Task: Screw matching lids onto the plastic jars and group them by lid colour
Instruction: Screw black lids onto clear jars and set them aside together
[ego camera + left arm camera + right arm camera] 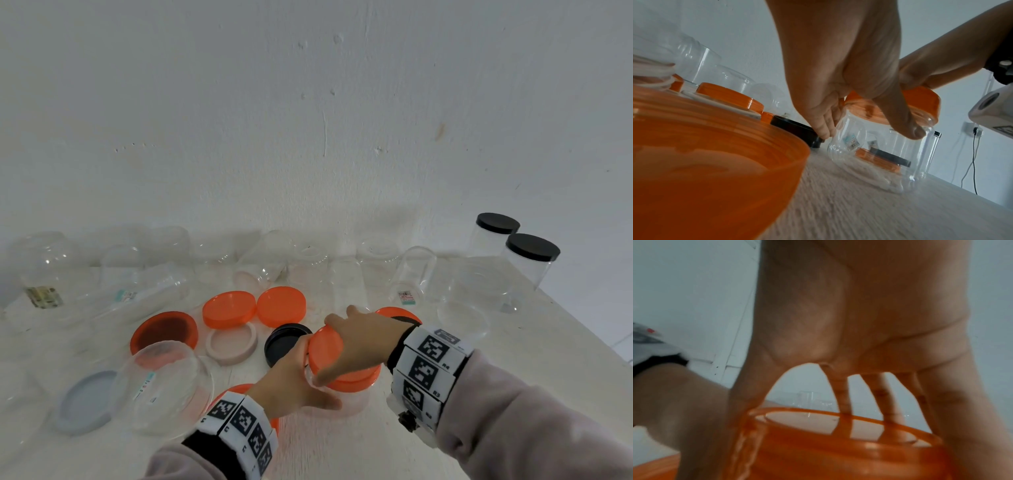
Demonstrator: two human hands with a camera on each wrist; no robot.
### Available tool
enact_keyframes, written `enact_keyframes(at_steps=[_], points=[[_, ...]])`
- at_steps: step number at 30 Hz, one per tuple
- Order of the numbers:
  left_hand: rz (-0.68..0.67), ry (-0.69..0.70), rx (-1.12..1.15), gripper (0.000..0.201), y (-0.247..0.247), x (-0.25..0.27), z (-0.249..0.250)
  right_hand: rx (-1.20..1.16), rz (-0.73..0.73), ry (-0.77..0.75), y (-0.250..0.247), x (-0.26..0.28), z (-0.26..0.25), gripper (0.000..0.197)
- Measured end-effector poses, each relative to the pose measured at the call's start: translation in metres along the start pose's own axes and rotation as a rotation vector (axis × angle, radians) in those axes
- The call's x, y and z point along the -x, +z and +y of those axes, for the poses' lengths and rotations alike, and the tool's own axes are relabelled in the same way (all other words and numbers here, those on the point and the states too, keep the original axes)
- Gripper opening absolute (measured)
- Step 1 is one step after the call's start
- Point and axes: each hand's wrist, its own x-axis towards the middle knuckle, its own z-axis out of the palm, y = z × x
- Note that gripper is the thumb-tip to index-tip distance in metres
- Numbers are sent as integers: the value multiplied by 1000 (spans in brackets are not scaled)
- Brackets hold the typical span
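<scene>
**A:** Hands first, please: what was each one doing?

**B:** The right hand (359, 342) lay over an orange lid (337, 363), fingers spread and curled down around its rim, grasping it from above. The left hand (294, 380) was wrapped round the clear jar (879, 146) beneath that lid, thumb on the near side and fingers on the far side, holding it on the worktop (342, 445).

**A:** Was the lid sitting straight on the jar?

**B:** It rested on the jar's mouth, tilted slightly in the left wrist view. Whether its thread was engaged could not be seen.

**A:** What lay around the hands?

**B:** Just beyond the left hand sat a black lid (284, 342), open side up. Further to the left of it lay a pale pink lid (231, 346) and a dark orange lid (164, 330), both open side up. Beyond those, two more orange lids (253, 306) sat side by side. Near the left wrist stood a wide clear jar (164, 387) with no lid, and beside it, further left, a grey lid (84, 401) lay flat. Another orange lid (399, 313) showed partly behind the right wrist.

**A:** And further away?

**B:** A row of open clear jars (414, 270), some lying down, ran along the wall beyond both hands. Well to the right of the right hand, two jars with black lids (513, 240) stood together, upright and closed.
</scene>
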Motion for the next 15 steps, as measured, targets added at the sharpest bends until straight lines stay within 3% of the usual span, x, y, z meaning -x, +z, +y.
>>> enact_keyframes(at_steps=[3,6,15], points=[[-6,7,2,107,0,0,0,25,-51,15,-4,0,1,111],[-13,11,-16,109,0,1,1,68,-120,-68,-12,4,2,108],[-29,-21,22,106,-1,7,1,68,-58,-102,-12,5,4,102]])
